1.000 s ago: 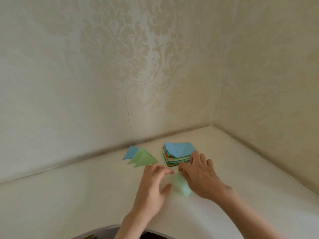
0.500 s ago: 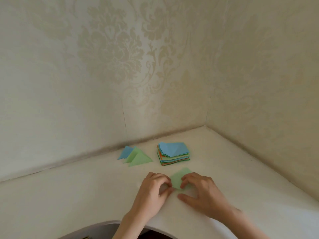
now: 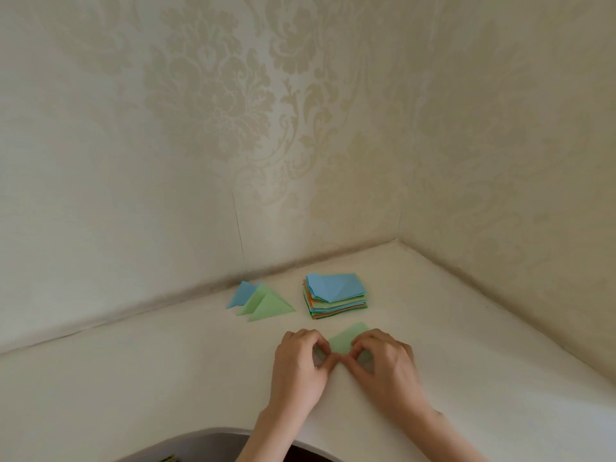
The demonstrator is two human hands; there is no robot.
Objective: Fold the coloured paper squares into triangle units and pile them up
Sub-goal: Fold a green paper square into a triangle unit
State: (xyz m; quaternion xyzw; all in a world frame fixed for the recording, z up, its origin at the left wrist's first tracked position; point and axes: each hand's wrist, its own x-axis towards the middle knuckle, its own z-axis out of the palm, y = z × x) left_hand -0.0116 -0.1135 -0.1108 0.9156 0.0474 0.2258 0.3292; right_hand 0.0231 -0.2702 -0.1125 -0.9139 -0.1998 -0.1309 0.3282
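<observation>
Now pinching green sheet (image 3: 346,341) with left hand (image 3: 300,368) and right hand (image 3: 383,365); it has come off the stack (image 3: 336,296), folding starting.

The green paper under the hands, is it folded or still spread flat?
Folded, or nearly so: the green paper shows as a triangle with one point away from the person, and both hands' fingers pinch its near edge.

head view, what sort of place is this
Probably a room in a home, at a table set into a corner: patterned wallpaper on both walls, a white tabletop, and a stack of coloured paper squares beside folded triangles.
</observation>
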